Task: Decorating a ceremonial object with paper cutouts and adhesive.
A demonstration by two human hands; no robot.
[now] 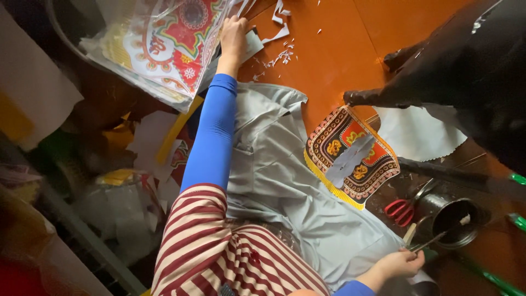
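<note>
Hands at work: my left hand [234,34] presses a white paper sheet [253,44], far on the table [339,49]; my right hand [400,264] pinches a thin brush [438,237] near the tin [455,222]. Paper looks light, floppy; I'd grip its edge.

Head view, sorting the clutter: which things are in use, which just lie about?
In use:
left hand on printed sheets
right hand holding thin tool by dark tin

Lying about:
red scissors
patterned cutout
paper scraps
grey cloth
</note>
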